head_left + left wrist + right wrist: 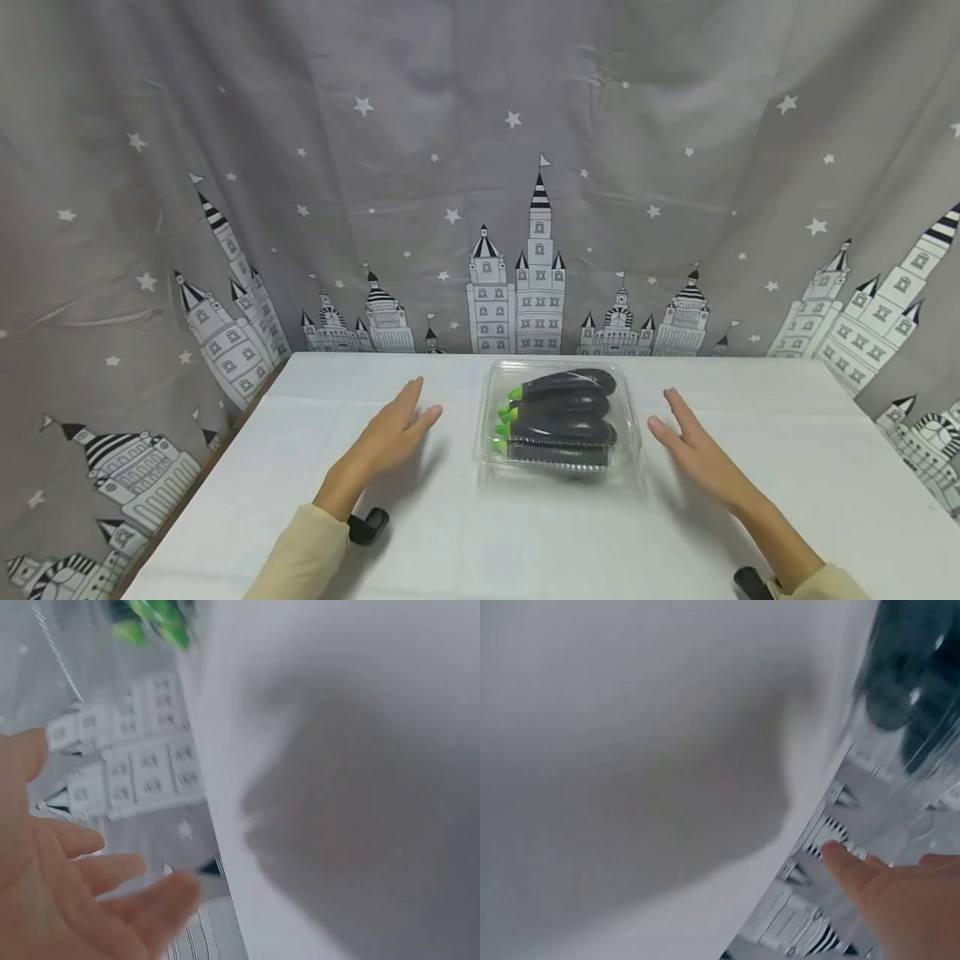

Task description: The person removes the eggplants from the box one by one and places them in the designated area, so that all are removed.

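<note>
A clear plastic box (487, 417) stands toward the back of the white table, its stepped rim facing the front. Inside lie several dark purple eggplants (562, 429) side by side, their green stem ends to the left. To the left of the box my left hand (393, 429) hovers over the table, fingers extended and thumb toward the box. My right hand (697, 454) is held likewise on the other side, its fingers pointing up and inward. Both hands are apart from the box and hold nothing. Green stem ends (161, 615) show at the top of the left wrist view.
A white cloth covers the table (420, 550). Behind it hangs a grey curtain (405, 167) printed with castles and stars, which also runs down both sides. Each wrist wears a black camera strap, such as the left one (367, 527).
</note>
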`<state>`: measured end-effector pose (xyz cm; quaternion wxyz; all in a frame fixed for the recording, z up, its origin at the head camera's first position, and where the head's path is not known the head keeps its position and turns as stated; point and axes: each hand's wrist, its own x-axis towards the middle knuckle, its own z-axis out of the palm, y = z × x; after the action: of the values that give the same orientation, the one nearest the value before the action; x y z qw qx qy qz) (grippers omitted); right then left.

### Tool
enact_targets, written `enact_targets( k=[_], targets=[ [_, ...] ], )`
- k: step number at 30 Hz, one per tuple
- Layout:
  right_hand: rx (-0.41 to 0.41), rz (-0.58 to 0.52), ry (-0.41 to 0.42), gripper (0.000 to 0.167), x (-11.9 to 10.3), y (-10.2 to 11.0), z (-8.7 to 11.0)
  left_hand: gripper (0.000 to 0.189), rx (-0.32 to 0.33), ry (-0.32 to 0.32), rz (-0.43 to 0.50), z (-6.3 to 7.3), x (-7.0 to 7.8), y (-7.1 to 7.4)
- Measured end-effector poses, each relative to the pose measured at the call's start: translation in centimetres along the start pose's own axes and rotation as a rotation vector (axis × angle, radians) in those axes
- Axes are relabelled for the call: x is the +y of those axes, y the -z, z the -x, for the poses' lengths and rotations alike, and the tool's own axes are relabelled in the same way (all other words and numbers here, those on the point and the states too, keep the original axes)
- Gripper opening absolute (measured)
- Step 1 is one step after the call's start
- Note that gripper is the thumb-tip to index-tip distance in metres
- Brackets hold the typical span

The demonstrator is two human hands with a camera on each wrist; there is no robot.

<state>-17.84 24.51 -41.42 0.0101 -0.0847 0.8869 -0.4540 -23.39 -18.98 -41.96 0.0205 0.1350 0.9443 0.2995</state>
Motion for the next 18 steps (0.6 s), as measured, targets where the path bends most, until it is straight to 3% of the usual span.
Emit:
enact_targets(
  k=[7,13,18],
  targets=[
    [-0.096,-0.169,-0.047,0.086,-1.7,-1.2,1.4,0.075,-0.088,-0.048,0.373,1.3,2.7,-1.0],
    [-0.109,-0.315,-0.110,0.106,-2.2,-2.8,1.7,0.078,-0.230,-0.046,0.670,1.6,4.0,-1.7],
    [-0.089,-0.361,-0.144,0.116,-2.1,-4.0,2.0,0.087,-0.260,-0.021,0.704,1.8,4.2,-2.4]
  ],
)
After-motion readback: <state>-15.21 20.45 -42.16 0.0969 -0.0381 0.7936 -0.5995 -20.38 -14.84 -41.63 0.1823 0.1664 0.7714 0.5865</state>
